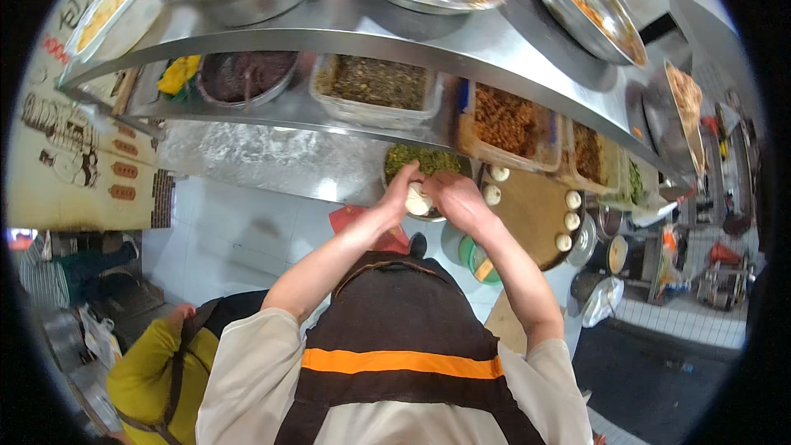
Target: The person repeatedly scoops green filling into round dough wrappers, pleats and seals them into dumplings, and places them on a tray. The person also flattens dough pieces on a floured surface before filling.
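Note:
A white dough bun (pixel 418 199) is between my hands, above a metal bowl of chopped green filling (pixel 426 159). My left hand (pixel 400 190) cups its left side, thumb towards the top. The fingers of my right hand (pixel 454 196) are gathered at the bun's upper right edge; their tips are partly hidden. Just right of my right hand is a round brown tray (pixel 525 216). Small pleated buns stand along its rim, among them one at the left (pixel 492 194) and one at the right (pixel 571 221).
A steel shelf (pixel 395 43) spans the front, with metal bowls on top. Below sit filling tubs, including a brown one (pixel 510 120) and a dark green one (pixel 380 83). Left lies a floured worktop (pixel 247 148). A person in a yellow-green top (pixel 154 371) is behind at left.

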`<state>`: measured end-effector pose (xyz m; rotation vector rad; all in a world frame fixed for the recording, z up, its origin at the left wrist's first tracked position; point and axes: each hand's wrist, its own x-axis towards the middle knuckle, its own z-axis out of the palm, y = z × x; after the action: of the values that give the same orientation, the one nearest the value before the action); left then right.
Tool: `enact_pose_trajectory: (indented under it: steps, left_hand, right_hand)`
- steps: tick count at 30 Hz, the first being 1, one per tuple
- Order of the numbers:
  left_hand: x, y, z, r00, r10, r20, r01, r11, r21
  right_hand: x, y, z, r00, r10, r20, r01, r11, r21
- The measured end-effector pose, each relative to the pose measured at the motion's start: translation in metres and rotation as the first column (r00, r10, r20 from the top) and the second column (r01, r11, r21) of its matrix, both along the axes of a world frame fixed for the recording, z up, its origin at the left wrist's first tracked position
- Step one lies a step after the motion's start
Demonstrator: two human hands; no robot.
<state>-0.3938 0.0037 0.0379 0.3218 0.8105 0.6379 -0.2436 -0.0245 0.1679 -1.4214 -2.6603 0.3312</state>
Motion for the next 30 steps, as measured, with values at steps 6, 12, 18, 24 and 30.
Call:
enact_pose_trajectory:
  steps: [6, 12, 18, 24, 30]
  left_hand:
    - [-0.003, -0.001, 0.042, 0.975, -0.158, -0.156, 0.154, 0.987, -0.038]
    - [0.005, -0.006, 0.05, 0.983, -0.047, -0.18, 0.068, 0.992, 0.111]
    - [-0.001, 0.009, 0.014, 0.973, -0.203, -0.108, 0.212, 0.973, 0.09]
    - [0.0, -0.028, -0.002, 0.994, 0.015, -0.106, -0.023, 0.997, -0.074]
    - [-0.004, -0.042, -0.021, 0.996, -0.048, -0.073, 0.039, 0.992, -0.12]
  right_hand:
    - [0.004, -0.007, 0.001, 0.991, 0.073, -0.109, -0.06, 0.991, 0.12]
    - [0.007, -0.001, -0.004, 0.999, 0.041, 0.002, -0.041, 0.994, 0.098]
    - [0.007, 0.004, -0.006, 0.993, 0.06, 0.104, -0.056, 0.998, -0.04]
    - [-0.006, -0.021, -0.036, 0.991, 0.123, 0.058, -0.13, 0.984, 0.121]
    - [-0.013, -0.028, -0.045, 0.987, 0.137, 0.089, -0.145, 0.986, 0.084]
